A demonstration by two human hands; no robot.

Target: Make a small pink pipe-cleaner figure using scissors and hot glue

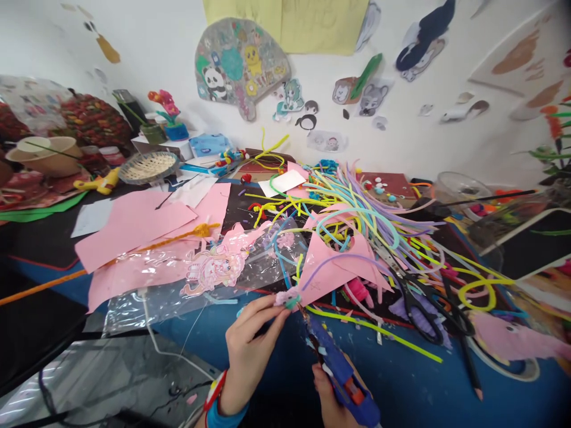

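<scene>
My left hand (252, 339) pinches a small fuzzy pipe-cleaner piece (288, 298), pale pink with a teal part, at the table's front edge. My right hand (332, 395) is wrapped round a blue hot glue gun (334, 362), whose nozzle points up and left. The nozzle tip sits right beside the teal part; I cannot tell if they touch. Just behind lies a cut pink sheet (330, 267). A yellow-green pipe cleaner (379, 333) stretches to the right of the glue gun. Part of my right hand is hidden by the gun.
A large heap of pastel pipe cleaners (370, 202) covers the middle. Black-handled scissors (417, 303) and a pencil (470, 362) lie right. Pink paper (138, 220), a clear plastic bag (151, 303) and an orange twisted stem (147, 246) lie left. A white cord (154, 333) hangs down.
</scene>
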